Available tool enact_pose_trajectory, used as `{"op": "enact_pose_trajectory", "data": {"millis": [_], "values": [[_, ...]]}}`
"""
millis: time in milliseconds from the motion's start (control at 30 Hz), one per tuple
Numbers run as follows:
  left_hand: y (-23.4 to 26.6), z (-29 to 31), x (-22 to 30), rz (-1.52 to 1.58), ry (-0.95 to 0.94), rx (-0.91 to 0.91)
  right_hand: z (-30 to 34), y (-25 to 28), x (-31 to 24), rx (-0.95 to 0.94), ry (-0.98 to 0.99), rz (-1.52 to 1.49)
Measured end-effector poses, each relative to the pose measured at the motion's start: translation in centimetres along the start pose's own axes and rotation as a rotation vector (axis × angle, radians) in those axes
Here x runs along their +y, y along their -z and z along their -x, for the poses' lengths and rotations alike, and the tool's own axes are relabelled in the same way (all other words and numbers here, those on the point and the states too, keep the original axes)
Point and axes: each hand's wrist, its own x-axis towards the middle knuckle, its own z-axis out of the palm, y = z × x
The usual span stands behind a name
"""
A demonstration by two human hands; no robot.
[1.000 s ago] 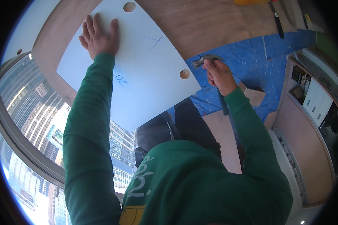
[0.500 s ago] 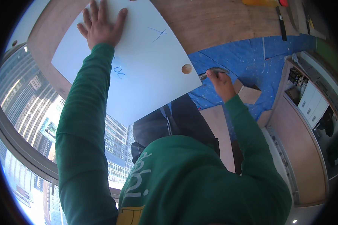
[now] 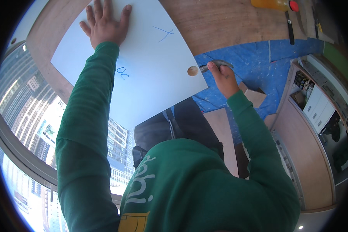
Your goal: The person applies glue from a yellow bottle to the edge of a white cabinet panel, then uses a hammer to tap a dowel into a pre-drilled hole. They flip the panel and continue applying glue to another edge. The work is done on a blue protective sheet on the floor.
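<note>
My left hand (image 3: pixel 107 28) lies flat on a white panel (image 3: pixel 150 73), fingers spread, near its far left part. The panel has blue pen marks and one round hole (image 3: pixel 192 71) close to its right edge. My right hand (image 3: pixel 225 79) is closed round a claw hammer (image 3: pixel 220 63), thumb along the near side. The hammer's face is at the panel's right edge beside the hole; I cannot tell whether they touch. Its curved claw points away to the right, and my fist hides the handle.
The panel rests on a wooden board (image 3: pixel 220 23). Blue sheeting (image 3: pixel 255 58) covers the floor, with a wooden block (image 3: pixel 255 96) on it. A black-handled tool (image 3: pixel 290 31) and an orange bottle (image 3: pixel 270 4) lie far right. A window (image 3: pixel 31 116) is at left, a cabinet (image 3: pixel 317 104) at right.
My right hand and the hammer have moved left and slightly away from me, up to the panel's edge. My left hand stays flat on the panel.
</note>
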Motion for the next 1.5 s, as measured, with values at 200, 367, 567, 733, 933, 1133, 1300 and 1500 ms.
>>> {"op": "enact_pose_trajectory", "data": {"millis": [200, 367, 567, 733, 933, 1133, 1300, 1500], "values": [[0.1, 0.2, 0.1, 0.011, -0.012, 0.019, -1.5, -0.3, -1.8, -0.029, -0.025, 0.041], [0.0, 0.2, 0.3, -0.007, -0.004, 0.02, -2.8, -1.4, -4.1, 0.05, 0.039, 0.016], [0.1, 0.0, 0.6, 0.002, -0.002, 0.011, -4.3, -1.8, -5.2, 0.067, -0.007, 0.035], [-0.2, 0.2, 0.0, -0.015, -0.014, 0.036, -1.9, -1.5, -2.9, 0.051, 0.01, -0.011], [0.6, -0.2, 1.2, -0.032, 0.061, -0.065, -2.1, -1.2, -2.7, 0.043, -0.009, 0.025], [4.2, -1.2, 3.7, -0.048, 0.186, -0.261, -4.9, -1.4, -5.7, 0.048, 0.054, 0.051], [4.1, -1.1, 3.5, -0.034, 0.18, -0.259, -5.8, -1.3, -5.8, 0.037, 0.059, 0.114], [3.7, -1.0, 3.4, -0.073, 0.169, -0.277, -6.8, -1.4, -6.8, 0.047, 0.034, 0.154]]}}
